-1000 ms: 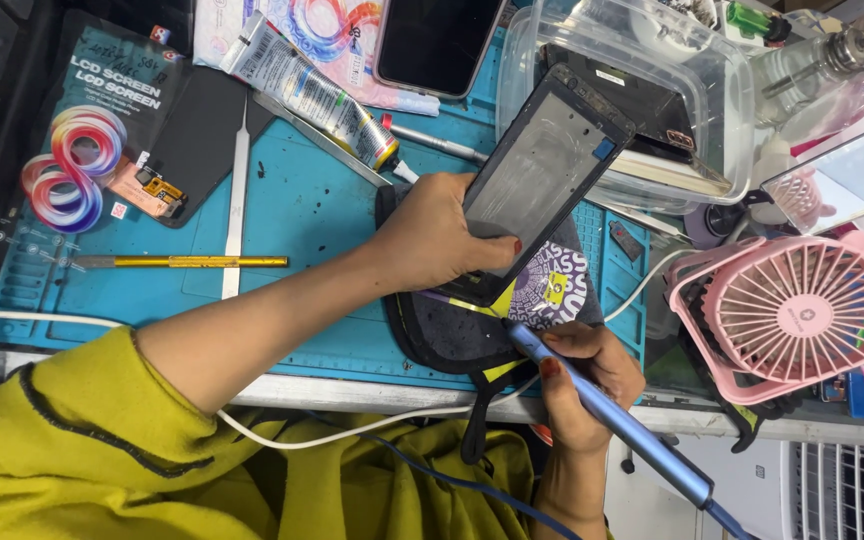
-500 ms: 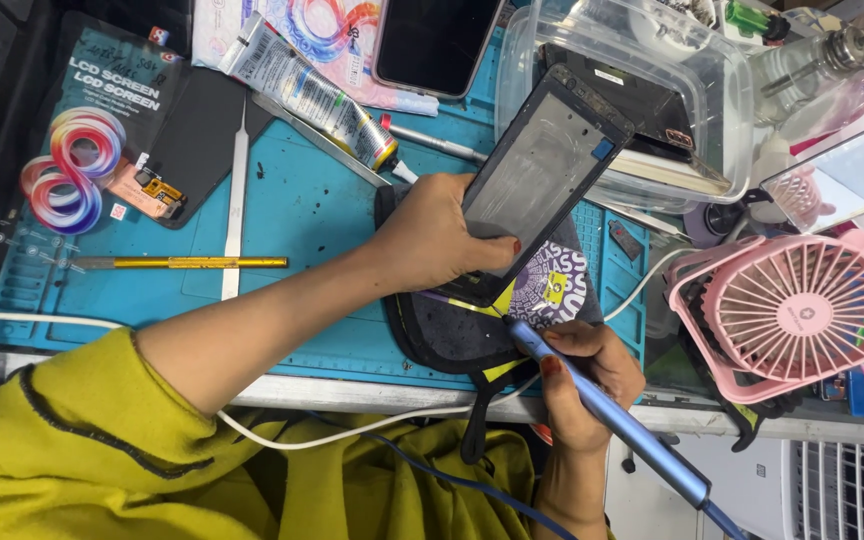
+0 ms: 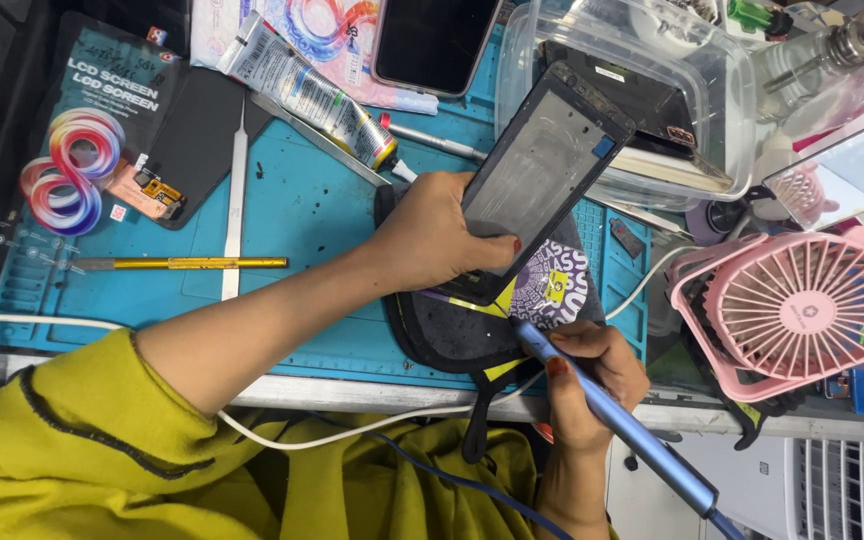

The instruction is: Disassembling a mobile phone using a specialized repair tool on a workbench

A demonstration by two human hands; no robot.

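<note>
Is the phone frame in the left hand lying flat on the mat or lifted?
Lifted and tilted: the left hand grips the phone frame by its lower end, upper end raised above the mat.

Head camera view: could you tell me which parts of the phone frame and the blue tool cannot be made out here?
- Phone frame: lower end hidden by the left hand.
- Blue tool: tip hidden behind the frame's lower corner; tail cut off by the picture's bottom edge.
- Right hand: palm side faces away.
</note>
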